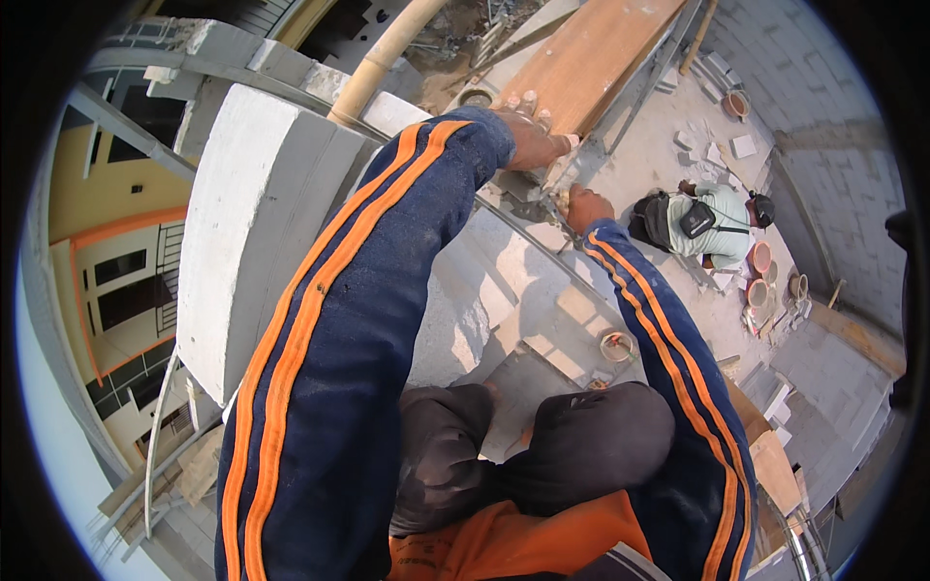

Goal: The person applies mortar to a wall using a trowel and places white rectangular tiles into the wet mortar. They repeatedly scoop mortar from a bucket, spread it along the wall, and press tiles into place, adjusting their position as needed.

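Note:
My left hand [533, 137] rests on the near end of a long brown wooden board [593, 60], its fingers spread and the thumb stretched to the right. Just below and to the right, my right hand [587, 207] is closed, with curled fingers close to the board's near corner. Whatever it may hold is too small and too hidden to name. Both arms reach forward in dark blue sleeves with orange stripes. Beside my left arm stands a thick white block wall piece [247, 184].
A bamboo pole [383, 63] slants up at the far left. On the floor below at right, a person [712, 223] crouches near several buckets [759, 258] and scattered white block pieces [743, 146]. Between my knees and right arm sits a small round container [616, 346]. A grey block wall [809, 68] borders the right.

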{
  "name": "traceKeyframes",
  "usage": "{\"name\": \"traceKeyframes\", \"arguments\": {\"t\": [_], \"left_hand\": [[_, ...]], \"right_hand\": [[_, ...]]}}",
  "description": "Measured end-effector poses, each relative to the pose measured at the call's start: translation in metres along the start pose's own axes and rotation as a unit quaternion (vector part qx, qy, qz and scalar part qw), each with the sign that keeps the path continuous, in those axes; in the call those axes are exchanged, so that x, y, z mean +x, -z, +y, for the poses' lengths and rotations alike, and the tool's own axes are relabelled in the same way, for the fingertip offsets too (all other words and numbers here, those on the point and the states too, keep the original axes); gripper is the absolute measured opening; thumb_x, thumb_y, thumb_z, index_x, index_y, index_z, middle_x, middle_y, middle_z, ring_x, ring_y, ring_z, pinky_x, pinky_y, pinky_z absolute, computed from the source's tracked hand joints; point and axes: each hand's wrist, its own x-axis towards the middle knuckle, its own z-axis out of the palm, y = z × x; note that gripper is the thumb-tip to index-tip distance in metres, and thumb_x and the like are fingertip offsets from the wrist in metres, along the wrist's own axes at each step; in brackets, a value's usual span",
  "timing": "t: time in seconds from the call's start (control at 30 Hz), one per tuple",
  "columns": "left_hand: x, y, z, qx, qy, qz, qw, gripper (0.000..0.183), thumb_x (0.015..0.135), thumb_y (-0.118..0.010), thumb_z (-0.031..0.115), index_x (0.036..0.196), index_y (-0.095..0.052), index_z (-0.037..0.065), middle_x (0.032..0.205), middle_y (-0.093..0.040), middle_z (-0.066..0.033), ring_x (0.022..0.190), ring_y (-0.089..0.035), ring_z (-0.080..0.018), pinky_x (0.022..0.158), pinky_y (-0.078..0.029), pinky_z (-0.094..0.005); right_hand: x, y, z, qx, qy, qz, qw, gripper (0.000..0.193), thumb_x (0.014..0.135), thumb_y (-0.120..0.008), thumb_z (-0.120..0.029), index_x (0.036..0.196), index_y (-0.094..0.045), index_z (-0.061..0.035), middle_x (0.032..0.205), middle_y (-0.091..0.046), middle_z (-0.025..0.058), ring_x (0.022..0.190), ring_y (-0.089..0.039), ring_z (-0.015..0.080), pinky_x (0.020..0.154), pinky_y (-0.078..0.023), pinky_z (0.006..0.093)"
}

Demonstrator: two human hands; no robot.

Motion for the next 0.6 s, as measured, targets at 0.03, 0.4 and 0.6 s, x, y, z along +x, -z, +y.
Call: {"name": "traceKeyframes", "arguments": {"t": [0.03,0.4,0.6], "left_hand": [[0.0,0.002,-0.003,-0.043,0.022,0.0,0.999,0.052,0.105,-0.028,0.051,0.144,-0.049,0.024,0.155,-0.038,-0.0189,0.146,-0.031,-0.0375,0.119,-0.03,-0.0472],[-0.002,0.006,-0.016,-0.105,-0.029,-0.087,0.99,0.056,0.103,-0.026,0.055,0.141,-0.053,0.022,0.145,-0.05,-0.0195,0.137,-0.044,-0.0349,0.115,-0.035,-0.0456],[0.002,0.002,-0.018,-0.122,-0.035,-0.097,0.987,0.06,0.102,-0.026,0.058,0.139,-0.055,0.022,0.142,-0.053,-0.0189,0.134,-0.048,-0.034,0.114,-0.035,-0.045]], "right_hand": [[-0.002,-0.003,-0.001,0.023,-0.024,-0.003,0.999,0.052,0.095,-0.057,-0.05,0.106,-0.055,-0.0002,0.091,-0.07,0.0238,0.085,-0.071,0.0407,0.073,-0.056,0.0505],[-0.015,0.01,-0.004,0.023,0.081,0.018,0.996,0.062,0.095,-0.05,-0.062,0.101,-0.058,0.0,0.081,-0.07,0.0226,0.074,-0.07,0.0416,0.065,-0.056,0.0504],[-0.066,0.047,-0.021,0.108,0.171,0.107,0.973,0.051,0.094,-0.061,-0.051,0.099,-0.054,-0.0011,0.085,-0.068,0.0226,0.076,-0.069,0.0413,0.064,-0.055,0.0505]]}}
